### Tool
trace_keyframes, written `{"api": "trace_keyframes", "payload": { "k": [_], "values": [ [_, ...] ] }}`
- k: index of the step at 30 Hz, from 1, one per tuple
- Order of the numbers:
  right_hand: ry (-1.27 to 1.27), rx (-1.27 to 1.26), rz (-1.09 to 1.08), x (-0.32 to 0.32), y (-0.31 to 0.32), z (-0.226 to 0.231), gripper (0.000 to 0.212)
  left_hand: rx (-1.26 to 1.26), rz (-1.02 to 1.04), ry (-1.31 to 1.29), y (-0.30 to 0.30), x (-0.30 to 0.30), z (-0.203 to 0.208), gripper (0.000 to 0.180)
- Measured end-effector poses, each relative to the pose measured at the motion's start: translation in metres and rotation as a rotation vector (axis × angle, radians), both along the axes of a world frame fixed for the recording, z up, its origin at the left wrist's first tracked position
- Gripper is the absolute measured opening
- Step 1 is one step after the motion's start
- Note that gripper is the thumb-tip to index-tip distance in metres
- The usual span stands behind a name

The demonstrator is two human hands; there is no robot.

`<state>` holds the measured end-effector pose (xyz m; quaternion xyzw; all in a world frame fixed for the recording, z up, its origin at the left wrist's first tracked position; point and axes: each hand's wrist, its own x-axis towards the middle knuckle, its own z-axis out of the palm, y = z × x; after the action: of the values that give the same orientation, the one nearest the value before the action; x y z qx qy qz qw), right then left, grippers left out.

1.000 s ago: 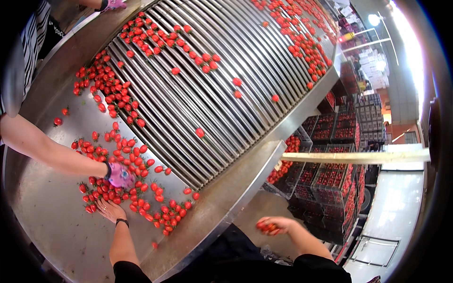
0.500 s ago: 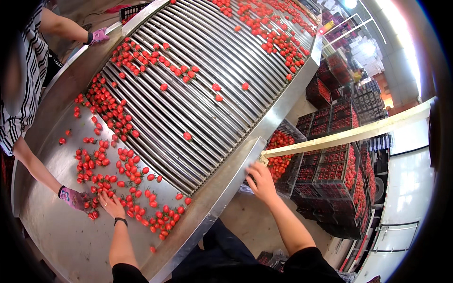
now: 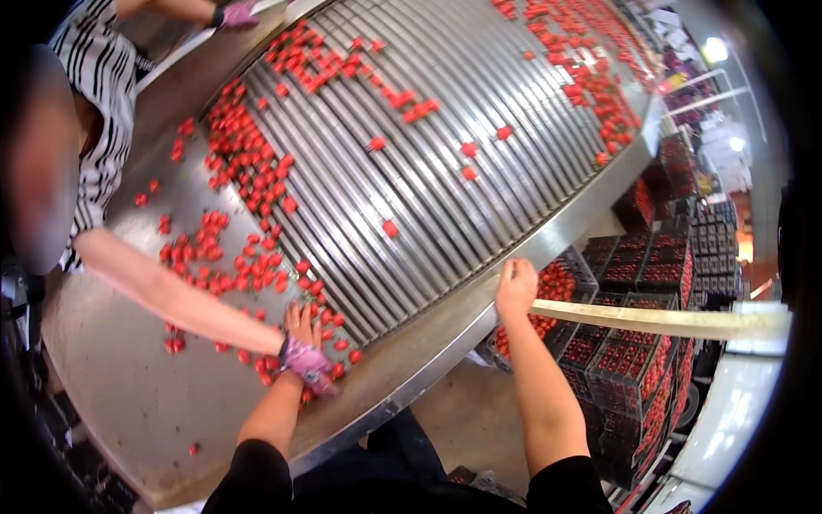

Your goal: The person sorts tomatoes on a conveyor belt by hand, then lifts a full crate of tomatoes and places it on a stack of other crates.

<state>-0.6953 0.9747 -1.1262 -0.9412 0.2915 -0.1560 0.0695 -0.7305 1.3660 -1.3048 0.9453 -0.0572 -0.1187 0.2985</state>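
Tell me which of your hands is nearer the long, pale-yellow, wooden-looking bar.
Right. The right hand is just beside the left end of the bar; the left hand is well to the left, among red, oval tomatoes on the grey metal tray.

the metal rollers (image 3: 342, 193) and smooth tomatoes (image 3: 247, 141) both look glossy.

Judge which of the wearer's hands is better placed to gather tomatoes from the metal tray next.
Probably the left hand: it is among the tomatoes on the metal tray, although a co-worker's gloved hand overlaps it in view. The right hand is away from them, by the tray's raised edge.
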Motion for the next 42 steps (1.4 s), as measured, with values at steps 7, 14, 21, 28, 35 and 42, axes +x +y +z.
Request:
{"api": "trace_keyframes", "payload": {
  "k": [7,14,21,28,35,42],
  "values": [
    [0.071,0.036,0.104,0.001,0.008,-0.003,0.028,0.196,0.056,0.094,0.087,-0.035,0.031,0.045],
    [0.166,0.040,0.039,-0.002,-0.007,-0.001,0.033,-0.008,-0.362,0.139,0.063,-0.068,0.042,0.037],
    [0.208,0.056,-0.001,0.001,-0.002,0.001,0.034,-0.357,-0.218,0.571,0.015,-0.100,0.090,0.031],
    [0.239,0.061,-0.028,-0.001,-0.001,-0.001,0.036,-0.517,0.019,0.681,0.036,-0.114,0.164,0.019],
    [0.256,0.032,-0.017,0.002,-0.002,-0.007,0.036,-0.600,0.334,0.483,0.051,-0.131,0.148,0.016],
    [0.232,0.046,-0.031,-0.002,0.001,-0.003,0.035,0.163,0.259,0.252,0.143,-0.135,0.077,0.039]
  ]
}}
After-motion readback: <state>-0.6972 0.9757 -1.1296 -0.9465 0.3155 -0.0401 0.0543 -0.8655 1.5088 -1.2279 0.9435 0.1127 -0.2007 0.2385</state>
